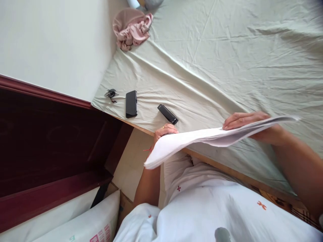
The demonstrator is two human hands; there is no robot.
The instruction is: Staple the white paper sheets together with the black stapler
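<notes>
Holding a white folded cloth (202,141) level across the centre of the frame, I grip its far ends so it stays stretched above the edge of the bed (227,50). My left hand (164,131) has its fingers closed on the lower-left end, and my right hand (244,121) lays its fingers flat over the right end, thumb hidden beneath. A phone (131,104), a dark remote (168,114) and keys (111,94) lie apart at centre left; pink clothing (132,30) sits at the top.

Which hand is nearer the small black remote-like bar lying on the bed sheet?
Left. The left hand sits just below the black bar; the right hand is far off to its right, both holding the white cloth.
</notes>
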